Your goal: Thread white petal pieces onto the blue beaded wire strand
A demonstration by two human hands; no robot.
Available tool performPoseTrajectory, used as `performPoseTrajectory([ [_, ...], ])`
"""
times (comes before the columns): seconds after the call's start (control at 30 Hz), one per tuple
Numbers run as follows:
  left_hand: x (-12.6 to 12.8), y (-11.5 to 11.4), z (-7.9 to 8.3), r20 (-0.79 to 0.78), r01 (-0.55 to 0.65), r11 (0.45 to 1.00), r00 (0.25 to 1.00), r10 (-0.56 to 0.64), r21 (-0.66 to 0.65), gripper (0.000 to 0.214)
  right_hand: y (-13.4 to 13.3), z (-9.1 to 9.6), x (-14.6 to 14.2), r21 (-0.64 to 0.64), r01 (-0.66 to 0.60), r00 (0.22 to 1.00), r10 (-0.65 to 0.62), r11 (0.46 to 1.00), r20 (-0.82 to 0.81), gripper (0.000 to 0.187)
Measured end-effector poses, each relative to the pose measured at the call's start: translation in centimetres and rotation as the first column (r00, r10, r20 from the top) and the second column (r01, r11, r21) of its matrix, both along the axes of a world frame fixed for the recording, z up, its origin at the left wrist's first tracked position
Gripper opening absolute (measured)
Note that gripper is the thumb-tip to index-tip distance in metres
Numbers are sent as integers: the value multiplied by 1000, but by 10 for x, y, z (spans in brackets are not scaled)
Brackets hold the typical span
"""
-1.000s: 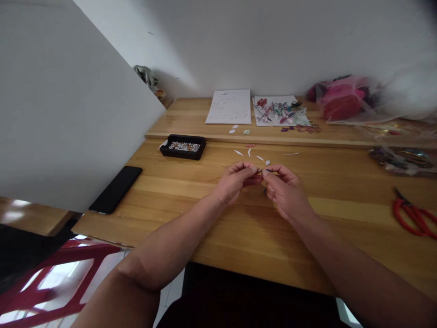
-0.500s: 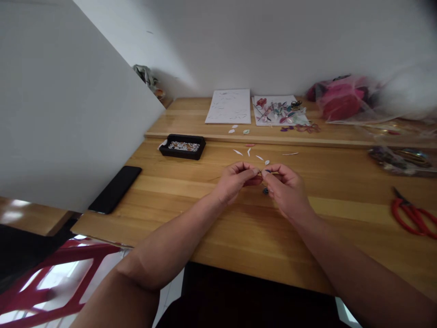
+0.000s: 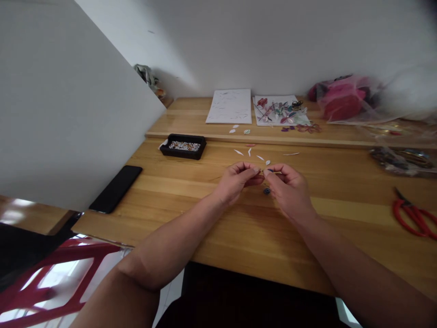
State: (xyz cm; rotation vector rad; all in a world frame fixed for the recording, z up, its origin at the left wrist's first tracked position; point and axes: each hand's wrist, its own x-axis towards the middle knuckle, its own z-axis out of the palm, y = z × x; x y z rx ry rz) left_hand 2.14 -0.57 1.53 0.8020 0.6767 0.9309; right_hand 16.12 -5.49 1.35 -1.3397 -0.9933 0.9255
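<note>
My left hand (image 3: 236,181) and my right hand (image 3: 287,187) meet over the middle of the wooden table (image 3: 218,214), fingertips pinched together on a tiny dark piece (image 3: 267,171) that I cannot make out. A small dark bead-like bit (image 3: 266,191) lies on the wood just below the right thumb. Several small white petal-shaped cutouts (image 3: 252,154) lie scattered just beyond my fingers.
A black tray of small beads (image 3: 183,146) sits at the left, a black phone (image 3: 116,188) nearer the edge. On the raised back shelf lie a white sheet (image 3: 229,106) and a sheet with coloured pieces (image 3: 280,111). Red scissors (image 3: 412,215) lie at right, plastic bags (image 3: 344,100) behind.
The hands have barely shifted; the fingers keep working the tiny piece in the same spot.
</note>
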Motion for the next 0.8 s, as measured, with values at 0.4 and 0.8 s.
performPoseTrajectory([
  [0.4, 1, 2, -4, -8, 6, 999, 1000, -5, 46, 34, 1, -2, 1, 6, -12, 1000, 12, 1000, -14, 19],
  [0.8, 0, 0, 0, 7, 21, 1000, 1000, -21, 21, 28, 0, -1, 1, 17, -10, 1000, 11, 1000, -15, 20],
])
